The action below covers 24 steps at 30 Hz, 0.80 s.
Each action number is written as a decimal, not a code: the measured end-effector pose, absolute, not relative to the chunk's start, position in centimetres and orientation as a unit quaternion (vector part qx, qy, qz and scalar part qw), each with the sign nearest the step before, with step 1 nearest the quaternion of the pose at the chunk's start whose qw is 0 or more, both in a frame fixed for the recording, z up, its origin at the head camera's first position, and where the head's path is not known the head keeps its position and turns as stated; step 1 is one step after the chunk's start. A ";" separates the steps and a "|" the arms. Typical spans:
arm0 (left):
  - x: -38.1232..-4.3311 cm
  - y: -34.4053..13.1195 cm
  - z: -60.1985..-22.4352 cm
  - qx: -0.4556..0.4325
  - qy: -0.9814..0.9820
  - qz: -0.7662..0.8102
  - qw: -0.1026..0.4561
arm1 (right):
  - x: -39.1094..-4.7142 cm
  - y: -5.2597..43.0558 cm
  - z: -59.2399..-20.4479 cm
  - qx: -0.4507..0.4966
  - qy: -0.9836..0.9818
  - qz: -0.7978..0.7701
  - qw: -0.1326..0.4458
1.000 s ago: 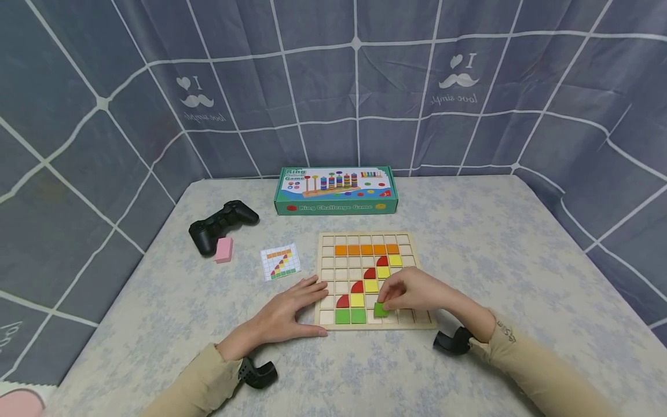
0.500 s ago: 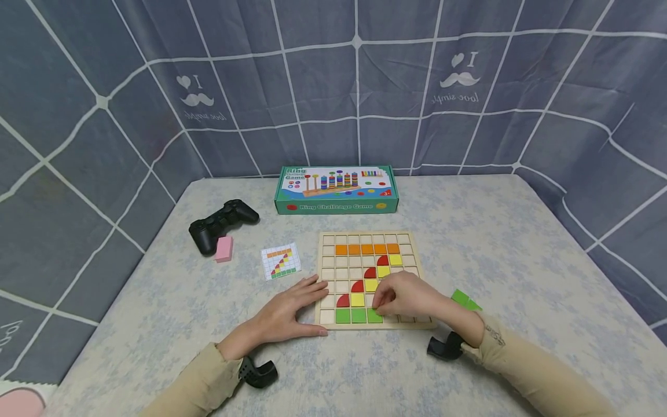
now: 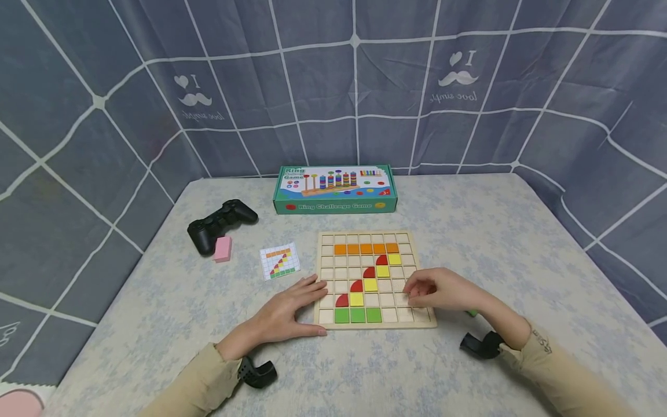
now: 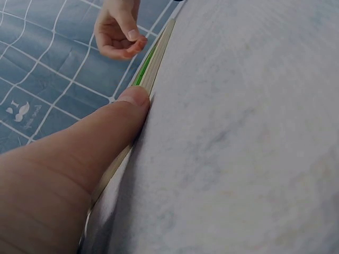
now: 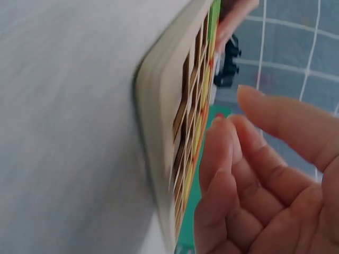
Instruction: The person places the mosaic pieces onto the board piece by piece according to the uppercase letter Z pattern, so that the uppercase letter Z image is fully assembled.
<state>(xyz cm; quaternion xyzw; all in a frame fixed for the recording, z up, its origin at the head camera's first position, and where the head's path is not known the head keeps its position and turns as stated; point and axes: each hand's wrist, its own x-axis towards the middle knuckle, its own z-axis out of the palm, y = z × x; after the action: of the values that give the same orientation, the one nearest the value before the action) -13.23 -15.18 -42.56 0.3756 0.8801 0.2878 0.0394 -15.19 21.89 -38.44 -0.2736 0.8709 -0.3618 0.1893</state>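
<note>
A wooden grid board (image 3: 341,273) lies on the table. Its lower row bears several green square tiles (image 3: 357,315) side by side, seated in their cells. Red quarter-round tiles (image 3: 356,286) and yellow square tiles (image 3: 370,285) climb diagonally, and an orange row (image 3: 366,249) crosses near the top. My left hand (image 3: 283,311) rests at the board's left edge, fingers spread, thumb at the lower corner. Over the right side of the board hovers my right hand (image 3: 442,289), fingers loosely bent; in the right wrist view its thumb stands apart from the fingertips and nothing is between them.
Partly hidden behind the right wrist, a green piece (image 3: 472,313) lies on the table. Left of the board is a pattern card (image 3: 279,261), then a pink block (image 3: 223,249) and a black game controller (image 3: 221,225). A green game box (image 3: 335,190) stands behind.
The right hand set a third green tile into the lower row, released it, and moved right, away from it. The left hand stays where it was.
</note>
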 end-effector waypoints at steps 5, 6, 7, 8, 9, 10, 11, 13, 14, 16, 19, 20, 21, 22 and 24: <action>-13.2 -15.2 -42.5 0.378 0.879 0.290 0.037 | -15.3 23.9 -38.4 -0.274 0.862 -0.385 0.185; -13.2 -15.2 -42.5 0.378 0.879 0.289 0.037 | -15.4 24.2 -38.4 -0.274 0.859 -0.390 0.184; -13.2 -15.2 -42.5 0.378 0.879 0.289 0.036 | -15.5 24.6 -38.3 -0.274 0.857 -0.396 0.184; -13.2 -15.2 -42.5 0.377 0.879 0.289 0.036 | -15.5 24.9 -38.3 -0.272 0.854 -0.403 0.184; -13.2 -15.2 -42.6 0.377 0.879 0.290 0.037 | -15.7 25.3 -38.3 -0.271 0.851 -0.409 0.185; -13.2 -15.2 -42.6 0.377 0.879 0.290 0.037 | -15.8 25.7 -38.3 -0.270 0.849 -0.414 0.186; -13.2 -15.2 -42.6 0.378 0.878 0.290 0.037 | -15.9 26.0 -38.4 -0.268 0.848 -0.418 0.186; -13.2 -15.1 -42.6 0.378 0.878 0.291 0.037 | -16.2 26.7 -38.4 -0.261 0.845 -0.427 0.187; -13.2 -15.1 -42.7 0.379 0.878 0.291 0.037 | -16.3 27.1 -38.4 -0.257 0.846 -0.430 0.185; -13.2 -15.1 -42.7 0.380 0.877 0.291 0.036 | -16.5 27.7 -38.5 -0.251 0.848 -0.432 0.177; -13.2 -15.1 -42.6 0.379 0.878 0.291 0.036 | -16.7 28.4 -38.6 -0.247 0.850 -0.436 0.163; -13.2 -15.1 -42.6 0.379 0.878 0.291 0.036 | -16.8 28.6 -38.6 -0.246 0.851 -0.436 0.159; -13.2 -15.1 -42.6 0.379 0.878 0.291 0.037 | -16.8 28.8 -38.6 -0.246 0.850 -0.438 0.157; -13.2 -15.1 -42.6 0.379 0.878 0.291 0.037 | -16.8 29.0 -38.6 -0.248 0.849 -0.441 0.155; -13.2 -15.1 -42.6 0.378 0.878 0.292 0.039 | -16.9 29.3 -38.7 -0.248 0.845 -0.447 0.157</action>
<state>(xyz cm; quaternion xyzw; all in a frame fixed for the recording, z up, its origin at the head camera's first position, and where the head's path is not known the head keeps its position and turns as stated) -13.17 -15.13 -42.56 0.3781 0.8775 0.2924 0.0386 -16.92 29.26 -38.69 -0.2477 0.8452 -0.4468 0.1569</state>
